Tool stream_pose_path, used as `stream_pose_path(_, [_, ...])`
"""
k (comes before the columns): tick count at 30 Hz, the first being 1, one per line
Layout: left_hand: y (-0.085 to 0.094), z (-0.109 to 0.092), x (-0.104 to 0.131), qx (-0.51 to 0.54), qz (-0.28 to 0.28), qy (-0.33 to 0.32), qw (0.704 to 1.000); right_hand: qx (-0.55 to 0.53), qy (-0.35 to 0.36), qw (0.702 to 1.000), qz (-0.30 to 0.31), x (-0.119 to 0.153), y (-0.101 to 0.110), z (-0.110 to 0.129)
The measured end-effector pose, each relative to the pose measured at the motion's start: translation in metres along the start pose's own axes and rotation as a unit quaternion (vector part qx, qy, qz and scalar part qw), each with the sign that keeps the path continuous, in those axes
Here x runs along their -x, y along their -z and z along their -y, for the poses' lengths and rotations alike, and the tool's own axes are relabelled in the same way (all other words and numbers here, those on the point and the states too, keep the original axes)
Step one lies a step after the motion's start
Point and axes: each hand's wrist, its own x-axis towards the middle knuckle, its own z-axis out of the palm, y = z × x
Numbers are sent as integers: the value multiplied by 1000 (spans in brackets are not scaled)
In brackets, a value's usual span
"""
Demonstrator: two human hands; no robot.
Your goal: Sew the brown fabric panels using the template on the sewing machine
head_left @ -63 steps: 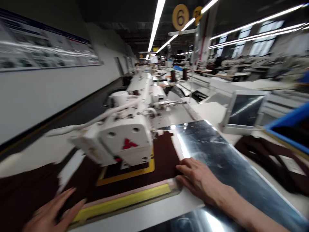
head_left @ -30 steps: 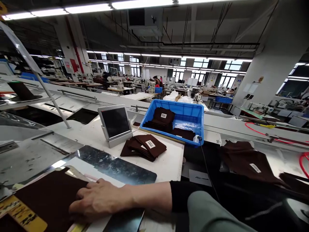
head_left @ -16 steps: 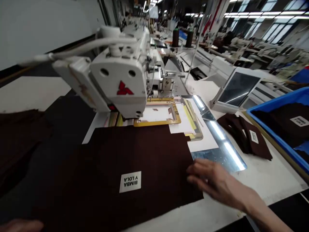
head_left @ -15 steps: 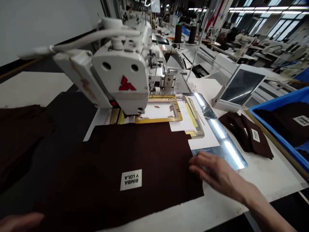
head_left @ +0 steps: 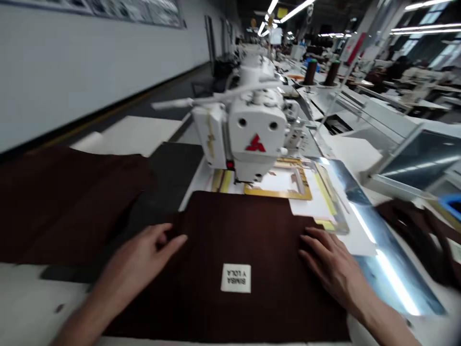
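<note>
A dark brown fabric panel (head_left: 245,230) lies flat in front of the sewing machine (head_left: 255,120). A white label (head_left: 236,278) with upside-down black lettering sits on the panel. My left hand (head_left: 144,257) is at the panel's left edge, thumb and forefinger apart with nothing visible between them. On the right edge rests my right hand (head_left: 329,259), its fingers stretched out over the fabric. Beyond the panel's far edge is a yellow-brown frame (head_left: 306,185) under the machine head.
More brown fabric (head_left: 65,206) lies at the left on a dark sheet (head_left: 173,166). At the right are a shiny metal plate (head_left: 392,283), a pile of brown pieces (head_left: 410,230), a tilted screen (head_left: 425,154) and part of a blue bin (head_left: 450,204). Thread cones (head_left: 310,72) stand behind.
My view has swung left, so the machine and panel appear further right. My left hand has come up from the lower left corner to the panel's left edge. My right hand stays at the right edge.
</note>
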Motion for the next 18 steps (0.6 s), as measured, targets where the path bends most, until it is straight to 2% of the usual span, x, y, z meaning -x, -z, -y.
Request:
stream_pose_path(2, [2,-13,-2,6,42,9,999,12,1,1000,-24,7,-14,-5])
stream_pose_path(5, [5,-23,-1,53,64,-5,997,14,21,998,-50,14,-28,-15])
stream_pose_path(9, [8,-22,6,104,65,-4,992,32,60,996,-64,20,-38,-29])
stream_pose_path(13, [13,-22,10,143,53,-9,988,44,64,995,-63,22,-47,-40])
stream_pose_path(15, [16,-26,13,225,67,-3,972,41,68,995,-67,24,-48,-42])
stream_pose_path(18, [16,-35,27,401,97,43,910,13,58,996,-68,25,-45,-36])
